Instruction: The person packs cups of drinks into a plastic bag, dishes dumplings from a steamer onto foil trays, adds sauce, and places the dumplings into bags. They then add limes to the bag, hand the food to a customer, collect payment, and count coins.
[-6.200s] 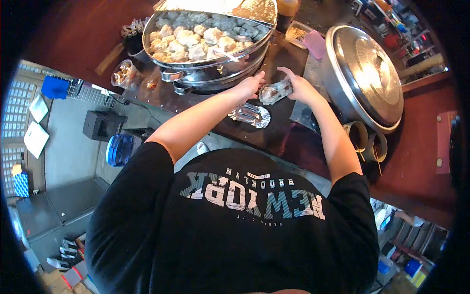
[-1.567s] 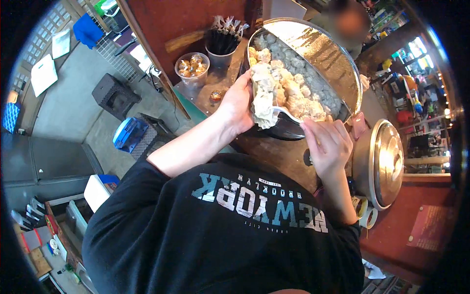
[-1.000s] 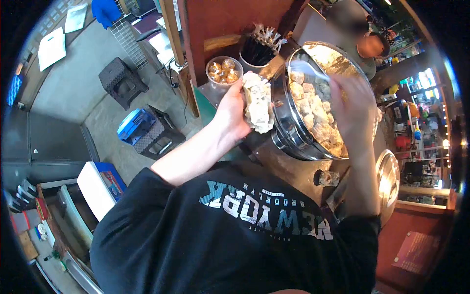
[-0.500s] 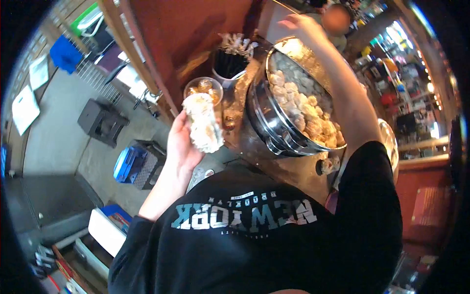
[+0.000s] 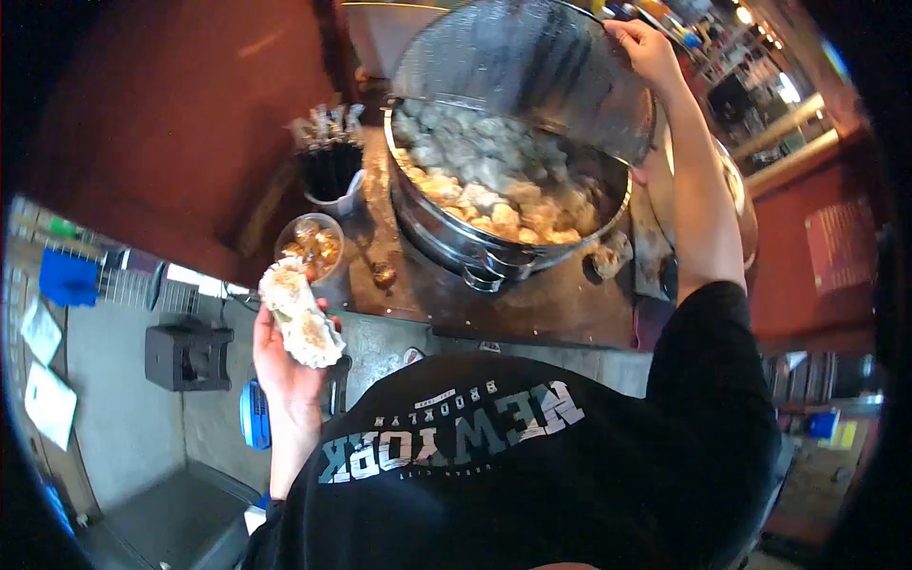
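Observation:
My left hand (image 5: 285, 366) is closed round a long, whitish, crumpled-looking piece (image 5: 302, 313); its exact kind is unclear. Just beyond it stands a clear plastic cup (image 5: 332, 233) with shiny golden-brown round pieces inside. Up at the right, my right hand (image 5: 651, 52) grips the edge of a large dark metal lid (image 5: 518, 57), which is tilted up over the far side of a big round metal pot (image 5: 446, 247). Inside the pot lie many pale, roundish lumps (image 5: 503, 209), yellowish in front and greyish behind, their kind unclear.
A white tub (image 5: 347, 195) of dark sticks with clear wrapped tops stands left of the pot. On the brown counter (image 5: 399, 299) are a small round golden-brown piece (image 5: 383, 275) and a pale lump (image 5: 611, 255) by the pot. A dark stool (image 5: 188, 356) stands on the floor.
The view has turned. My right hand has gone from reaching past the pot to gripping the lid, which now shows tilted over the pot. My left hand still holds the whitish piece.

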`<state>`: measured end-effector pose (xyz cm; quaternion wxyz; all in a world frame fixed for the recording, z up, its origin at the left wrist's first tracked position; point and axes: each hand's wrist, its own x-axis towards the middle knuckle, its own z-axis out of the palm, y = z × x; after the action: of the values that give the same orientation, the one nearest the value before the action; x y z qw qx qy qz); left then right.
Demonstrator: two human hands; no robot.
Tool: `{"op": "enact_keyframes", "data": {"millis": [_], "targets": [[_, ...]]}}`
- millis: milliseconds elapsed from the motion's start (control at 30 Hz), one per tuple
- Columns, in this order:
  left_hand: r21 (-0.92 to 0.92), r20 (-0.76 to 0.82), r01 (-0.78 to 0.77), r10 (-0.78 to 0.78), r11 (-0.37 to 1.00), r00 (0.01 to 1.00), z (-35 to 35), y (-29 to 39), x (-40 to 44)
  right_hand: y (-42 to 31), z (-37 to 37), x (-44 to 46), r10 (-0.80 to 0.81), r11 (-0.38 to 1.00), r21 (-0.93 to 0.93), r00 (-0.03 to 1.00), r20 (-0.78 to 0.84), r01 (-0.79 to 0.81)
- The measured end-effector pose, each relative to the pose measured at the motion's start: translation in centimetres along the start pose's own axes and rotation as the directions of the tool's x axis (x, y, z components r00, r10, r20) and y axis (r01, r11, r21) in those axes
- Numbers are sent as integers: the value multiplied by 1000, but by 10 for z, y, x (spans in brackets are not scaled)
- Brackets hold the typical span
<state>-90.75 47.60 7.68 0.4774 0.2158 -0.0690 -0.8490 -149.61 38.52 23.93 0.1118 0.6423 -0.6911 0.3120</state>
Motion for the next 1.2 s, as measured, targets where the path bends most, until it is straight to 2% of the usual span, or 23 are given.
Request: {"op": "enact_keyframes", "data": {"millis": [67, 100, 267, 367, 433, 467, 567, 600, 633, 667, 700, 767, 833, 900, 933, 1033, 1100, 1167, 1200], "targets": [[9, 19, 9, -9, 1000, 1000, 7, 3, 2, -69, -25, -72, -249, 968, -17, 960, -128, 249], [-21, 75, 51, -49, 998, 996, 15, 3, 3, -89, -30, -102, -390, 921, -63, 905, -170, 385], [-6, 193, 205, -201, 979, 960, 49, -15, -4, -145, 17, -251, -325, 928, -248, 928, -182, 276], [32, 218, 325, -324, 945, 921, 79, -42, -8, -148, 39, -290, -266, 955, -206, 924, -274, 214], [96, 258, 394, -405, 914, 877, 96, -67, -7, -138, 27, -313, -178, 983, -102, 930, -322, 153], [154, 259, 403, -430, 902, 865, 106, -81, -7, -119, 15, -326, -197, 978, -142, 906, -376, 153], [182, 246, 470, -503, 864, 828, 134, -135, -10, -57, -48, -376, -29, 968, -219, 812, -584, -123], [235, 253, 475, -525, 848, 813, 140, -158, -8, -27, -62, -400, 198, 955, -8, 658, -726, -296], [286, 260, 473, -542, 834, 799, 147, -182, -5, 8, -73, -429, 413, 884, 230, 449, -792, -407], [264, 239, 523, -580, 810, 779, 155, -210, -5, 42, -92, -456, 492, 819, 335, 270, -828, -465], [269, 210, 544, -600, 795, 772, 162, -238, -4, 77, -110, -484, 554, 742, 448, 79, -829, -500], [315, 250, 572, -648, 757, 719, 170, -288, 1, 140, -137, -536, 738, 546, 728, -172, -652, -414], [327, 293, 632, -711, 703, 639, 176, -345, 9, 182, -153, -556, 801, 509, 780, -131, -584, -364], [329, 300, 665, -742, 671, 600, 183, -399, 12, 215, -160, -563, 848, 492, 824, -59, -526, -281], [339, 316, 683, -763, 646, 565, 187, -424, 13, 225, -164, -561, 855, 478, 822, -51, -516, -308], [354, 317, 742, -819, 570, 478, 197, -491, 23, 252, -165, -557, 830, 542, 749, 102, -548, -381], [416, 299, 728, -838, 546, 457, 202, -526, 27, 248, -168, -550, 794, 593, 662, 193, -577, -459], [423, 257, 749, -861, 509, 440, 206, -553, 30, 247, -169, -550, 740, 659, 587, 268, -616, -470], [466, 226, 734, -869, 494, 441, 207, -564, 31, 248, -171, -553, 731, 667, 576, 266, -628, -473]]}}
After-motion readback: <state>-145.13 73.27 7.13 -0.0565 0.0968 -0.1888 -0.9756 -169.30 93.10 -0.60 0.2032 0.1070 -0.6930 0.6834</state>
